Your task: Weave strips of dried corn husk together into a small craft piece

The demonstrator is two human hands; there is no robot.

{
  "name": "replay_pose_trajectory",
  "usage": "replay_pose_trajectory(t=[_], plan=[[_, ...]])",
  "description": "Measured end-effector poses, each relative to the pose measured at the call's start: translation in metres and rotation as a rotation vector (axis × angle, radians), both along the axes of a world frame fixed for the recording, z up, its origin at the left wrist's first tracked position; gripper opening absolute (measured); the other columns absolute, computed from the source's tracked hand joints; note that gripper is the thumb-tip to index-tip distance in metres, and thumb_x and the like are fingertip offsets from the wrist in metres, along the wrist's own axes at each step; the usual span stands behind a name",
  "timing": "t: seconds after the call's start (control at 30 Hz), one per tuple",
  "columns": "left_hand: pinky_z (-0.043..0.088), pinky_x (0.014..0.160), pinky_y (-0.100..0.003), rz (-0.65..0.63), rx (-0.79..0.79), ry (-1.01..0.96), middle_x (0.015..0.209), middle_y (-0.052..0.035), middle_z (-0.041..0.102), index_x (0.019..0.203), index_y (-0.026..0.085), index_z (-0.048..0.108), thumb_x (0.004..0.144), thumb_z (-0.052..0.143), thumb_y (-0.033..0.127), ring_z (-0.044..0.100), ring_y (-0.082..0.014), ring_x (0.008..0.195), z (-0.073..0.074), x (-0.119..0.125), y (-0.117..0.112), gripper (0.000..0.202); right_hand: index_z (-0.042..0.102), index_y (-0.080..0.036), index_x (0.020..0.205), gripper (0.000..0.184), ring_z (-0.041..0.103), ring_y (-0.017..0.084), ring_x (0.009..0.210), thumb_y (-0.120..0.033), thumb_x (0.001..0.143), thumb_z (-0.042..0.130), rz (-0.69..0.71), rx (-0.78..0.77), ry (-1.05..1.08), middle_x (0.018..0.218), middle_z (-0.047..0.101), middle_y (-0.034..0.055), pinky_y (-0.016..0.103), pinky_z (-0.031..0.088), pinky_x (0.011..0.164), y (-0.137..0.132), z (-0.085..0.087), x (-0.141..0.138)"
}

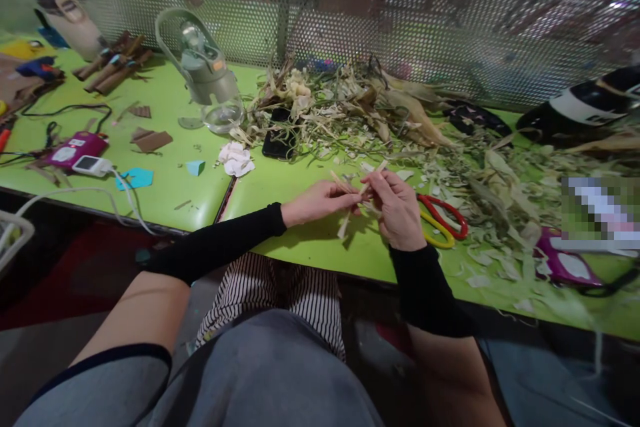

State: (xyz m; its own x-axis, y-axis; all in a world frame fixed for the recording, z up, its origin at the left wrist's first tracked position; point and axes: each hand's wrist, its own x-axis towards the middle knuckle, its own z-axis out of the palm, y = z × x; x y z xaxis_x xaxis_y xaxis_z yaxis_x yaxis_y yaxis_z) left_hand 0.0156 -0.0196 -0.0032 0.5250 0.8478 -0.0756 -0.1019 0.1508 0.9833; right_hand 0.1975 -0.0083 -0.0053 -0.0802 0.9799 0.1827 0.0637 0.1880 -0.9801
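Above the green table's front part, my left hand [320, 203] and my right hand [400, 209] meet, both closed on pale strips of dried corn husk [343, 225]. The strips cross between my fingertips, and some ends stick out below and above. My fingers partly hide how the strips are joined. Beside my right hand lie scissors with a red and a yellow handle loop [453, 215]; their blades are hidden. Behind my hands spreads a heap of dried husks and shredded scraps [345, 107], with a black phone [279, 137] at its left edge.
A clear bottle with a green lid [213, 83] stands left of the heap, near a crumpled tissue [236, 159]. Purple boxes with cables sit at left [79, 149] and right [563, 257]. A dark bottle [580, 107] lies at right. A perforated metal panel [320, 7] closes the back.
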Motion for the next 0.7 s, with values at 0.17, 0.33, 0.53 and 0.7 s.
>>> replay_pose_trajectory(t=[0.17,0.33,0.53,0.7], plan=[[0.051,0.114,-0.04,0.047,-0.181,-0.159,0.105,-0.0124,0.083,0.107,0.011,0.077,0.109,0.05,0.024,0.076,-0.016,0.103,0.0036,-0.0044,0.0046,0.031,0.079,-0.026,0.094,0.052,0.064,0.019,0.077,-0.076,0.094,0.063,-0.138,0.133,-0.117,0.083,0.07,0.0021,0.037,0.056,0.074,0.0056,-0.0063,0.005],[0.05,0.116,-0.041,0.065,-0.193,-0.13,0.101,-0.0107,0.082,0.102,0.01,0.076,0.101,0.054,0.008,0.075,-0.0154,0.104,0.0056,-0.0037,0.007,0.022,0.077,-0.028,0.105,0.035,0.068,0.024,0.099,-0.06,0.101,0.064,-0.246,0.414,-0.347,0.106,0.072,0.0059,0.046,0.056,0.092,0.0009,-0.0047,0.0078],[0.054,0.098,-0.033,-0.037,0.003,0.012,0.086,-0.004,0.076,0.088,0.01,0.075,0.095,0.058,0.004,0.068,-0.0112,0.084,0.0021,-0.0014,0.0062,0.019,0.083,-0.031,0.105,0.025,0.065,0.035,0.126,-0.051,0.099,0.07,-0.088,0.627,-0.701,0.127,0.073,0.009,0.061,0.045,0.112,-0.0004,-0.0024,0.0064],[0.053,0.088,-0.029,-0.062,0.096,0.081,0.09,-0.0055,0.076,0.085,0.011,0.072,0.097,0.061,0.012,0.067,-0.0117,0.083,-0.0012,-0.0047,0.0055,0.017,0.085,-0.029,0.104,0.027,0.061,0.036,0.135,-0.049,0.101,0.066,-0.046,0.607,-0.684,0.143,0.069,0.01,0.064,0.043,0.116,0.0009,-0.0054,0.0072]])
